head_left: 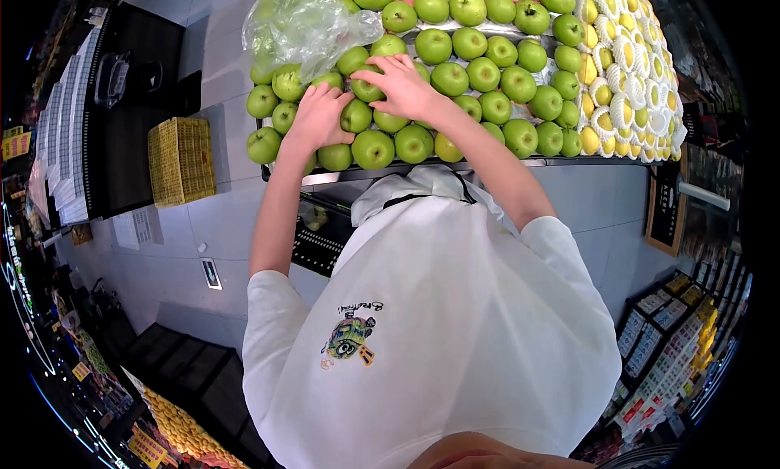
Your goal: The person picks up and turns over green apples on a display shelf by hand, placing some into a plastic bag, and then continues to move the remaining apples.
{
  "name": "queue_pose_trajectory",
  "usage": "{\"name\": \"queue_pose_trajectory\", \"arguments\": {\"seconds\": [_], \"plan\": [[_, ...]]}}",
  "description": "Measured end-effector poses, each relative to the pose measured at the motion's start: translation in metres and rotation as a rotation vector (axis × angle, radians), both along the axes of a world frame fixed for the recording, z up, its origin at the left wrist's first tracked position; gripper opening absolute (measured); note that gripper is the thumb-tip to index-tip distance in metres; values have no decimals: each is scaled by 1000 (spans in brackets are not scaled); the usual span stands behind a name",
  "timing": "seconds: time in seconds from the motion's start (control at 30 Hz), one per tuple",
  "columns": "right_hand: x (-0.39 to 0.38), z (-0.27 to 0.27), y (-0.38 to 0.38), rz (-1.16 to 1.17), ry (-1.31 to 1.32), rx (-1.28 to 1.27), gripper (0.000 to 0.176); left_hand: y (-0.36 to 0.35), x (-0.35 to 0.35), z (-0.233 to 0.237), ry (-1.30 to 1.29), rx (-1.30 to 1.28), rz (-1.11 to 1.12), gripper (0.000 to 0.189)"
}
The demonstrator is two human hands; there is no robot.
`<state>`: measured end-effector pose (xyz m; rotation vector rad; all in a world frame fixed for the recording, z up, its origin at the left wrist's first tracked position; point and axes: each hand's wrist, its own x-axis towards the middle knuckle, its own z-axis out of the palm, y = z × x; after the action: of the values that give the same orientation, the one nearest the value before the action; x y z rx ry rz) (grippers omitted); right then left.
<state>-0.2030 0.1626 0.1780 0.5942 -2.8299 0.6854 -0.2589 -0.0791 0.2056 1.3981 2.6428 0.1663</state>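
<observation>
Apples packed tight: your right hand grips one apple, left hand lies flat, loose; brace neighbours, lift gently.

Display stand: metal front rim, top sloped.
- Green apples in tight touching rows across left and middle, down to the near rim.
- Yellow fruit in white foam nets, right end, touching the apples.
- Clear plastic bag lying on the far-left apples.

Grey floor: wicker basket, left of stand.
</observation>
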Motion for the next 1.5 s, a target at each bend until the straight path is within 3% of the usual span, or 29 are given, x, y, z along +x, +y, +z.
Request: {"name": "queue_pose_trajectory", "arguments": {"seconds": [0.13,0.37,0.53,0.67,0.77,0.83,0.87,0.9,1.0,1.03,1.1,1.2,1.23,1.3,1.5], "plan": [[1,5,1,5,-11,16,73,6,-4,14,-15,-125,-61,83],[1,4,1,-7,-35,-10,72,7,-8,13,32,-83,-119,77],[-3,23,4,15,-146,37,72,23,-14,19,4,-321,-162,75],[-6,32,7,49,-235,27,71,21,-16,19,-38,-345,-160,79],[-4,31,8,39,-251,22,72,1,-12,11,-117,-171,-76,80],[-3,26,10,44,-260,14,72,-20,-2,16,-298,320,109,68],[-2,23,12,44,-225,-31,72,-31,7,23,-384,448,222,59],[0,19,14,45,-190,-76,72,-41,17,25,-379,452,235,59],[2,14,16,22,-213,-179,71,-79,50,8,-205,719,587,46],[7,15,15,39,-212,-181,71,-82,69,0,-196,718,603,46],[17,19,12,-68,-133,-279,70,-77,107,-10,-237,762,897,42],[31,13,8,-61,-12,-436,59,-56,149,-27,-164,628,887,43],[35,12,6,-81,38,-510,54,-46,157,-24,-210,512,909,56],[45,11,1,-66,85,-545,47,-35,161,-32,23,399,804,74],[73,1,3,-145,44,-798,44,-15,146,-27,-103,167,895,84]]}}
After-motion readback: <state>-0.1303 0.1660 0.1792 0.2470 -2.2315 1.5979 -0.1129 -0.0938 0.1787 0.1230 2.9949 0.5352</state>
